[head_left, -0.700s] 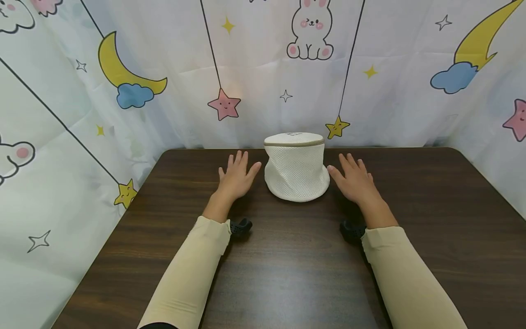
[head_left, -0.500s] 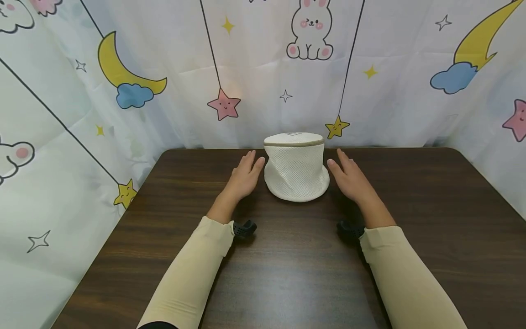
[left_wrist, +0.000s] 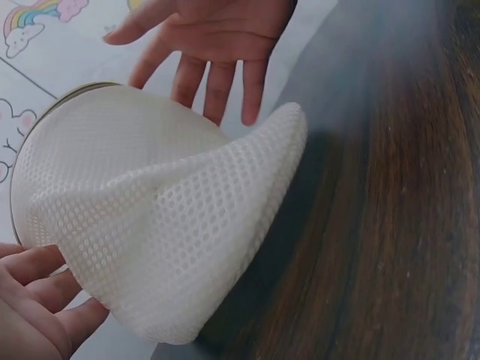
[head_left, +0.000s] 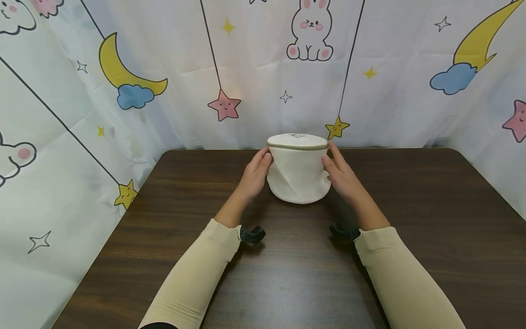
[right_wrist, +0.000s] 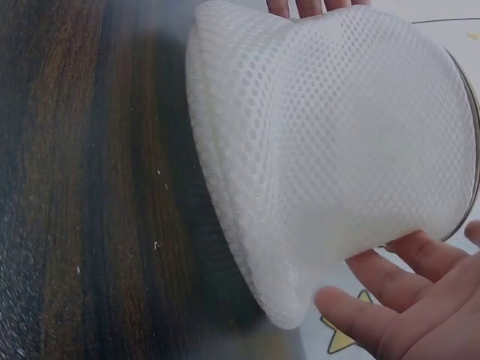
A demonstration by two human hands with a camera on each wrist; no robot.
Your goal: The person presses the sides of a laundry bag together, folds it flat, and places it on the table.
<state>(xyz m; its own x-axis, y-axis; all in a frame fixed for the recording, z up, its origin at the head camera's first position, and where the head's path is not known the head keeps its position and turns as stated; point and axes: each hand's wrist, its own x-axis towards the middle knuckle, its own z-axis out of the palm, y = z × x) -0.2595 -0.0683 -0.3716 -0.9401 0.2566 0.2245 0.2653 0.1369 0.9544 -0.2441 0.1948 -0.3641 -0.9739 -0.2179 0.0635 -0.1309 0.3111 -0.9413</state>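
Note:
A white mesh laundry bag (head_left: 299, 173), round like a drum, stands on the dark wooden table with a zip around its top edge. Its side wall is creased and dented in both wrist views. My left hand (head_left: 256, 174) touches the bag's left side, its fingertips (left_wrist: 88, 318) against the mesh and its fingers extended. On the opposite side, my right hand (head_left: 343, 176) has its fingers (right_wrist: 390, 279) stretched out along the wall near the zip. Part of each hand's fingers is hidden behind the bag in the head view.
The dark wooden table (head_left: 296, 278) reaches back to a white curtain (head_left: 263, 59) printed with moons, stars and a rabbit. Black wrist devices (head_left: 252, 235) sit by the sleeve cuffs, close over the tabletop.
Both hands have moved inward from beside the bag to its sides, fingers coming closer together. The bag has shifted slightly and its top has turned a little more upright.

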